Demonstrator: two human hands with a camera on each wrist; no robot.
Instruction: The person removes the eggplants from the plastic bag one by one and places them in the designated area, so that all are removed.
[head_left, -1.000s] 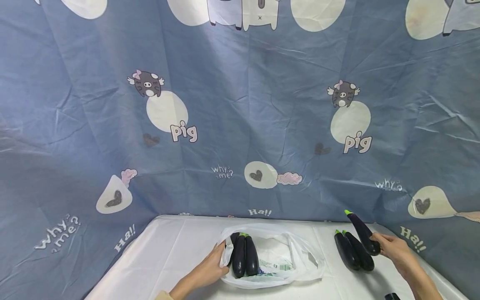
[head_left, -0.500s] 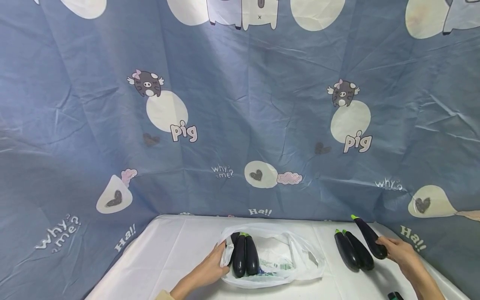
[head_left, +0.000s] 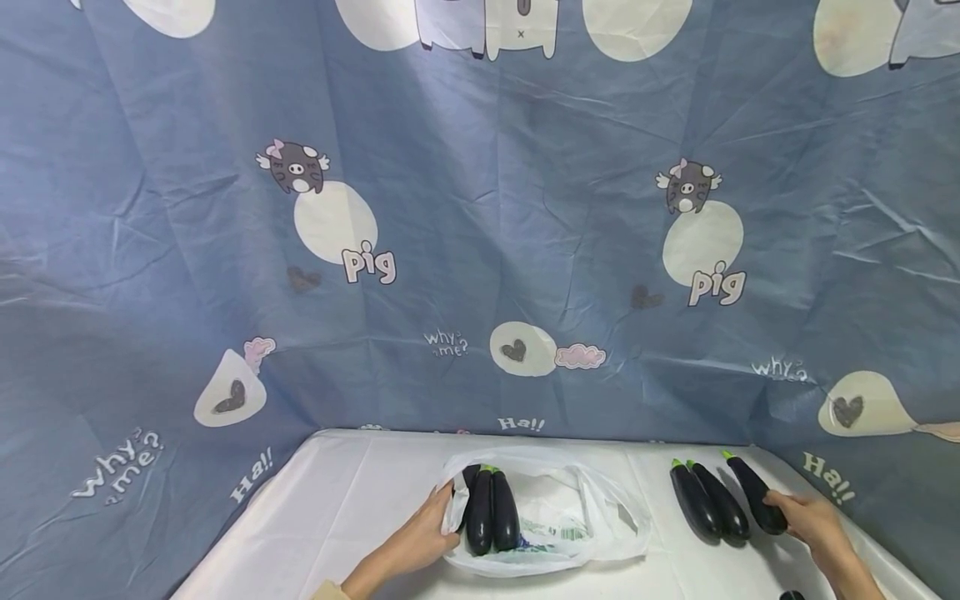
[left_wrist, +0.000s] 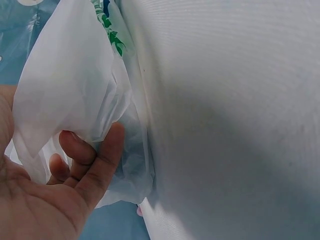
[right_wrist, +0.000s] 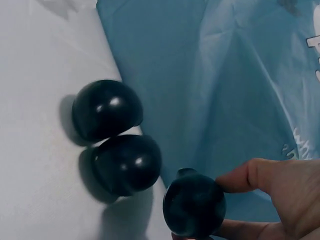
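My right hand (head_left: 806, 518) holds an eggplant (head_left: 753, 492) by its thick end, its green stem pointing away; in the right wrist view thumb and fingers pinch that dark round end (right_wrist: 194, 205). Just left of it two more eggplants (head_left: 696, 500) lie side by side on the white table. At the middle, a white plastic bag (head_left: 618, 546) lies with its mouth spread, several eggplants (head_left: 480, 512) inside along its left side. My left hand (head_left: 426, 529) grips the bag's left rim; in the left wrist view its fingers (left_wrist: 102, 167) curl at the thin plastic.
At the bottom right, the end of another dark object (head_left: 791, 595) is cut off by the frame edge. Behind the white-covered table (head_left: 330, 500) hangs a blue printed cloth (head_left: 450, 292), which also runs along both sides.
My right hand has moved right and lowered the eggplant toward the table, beside the two lying there. The left hand and the bag stay where they were.
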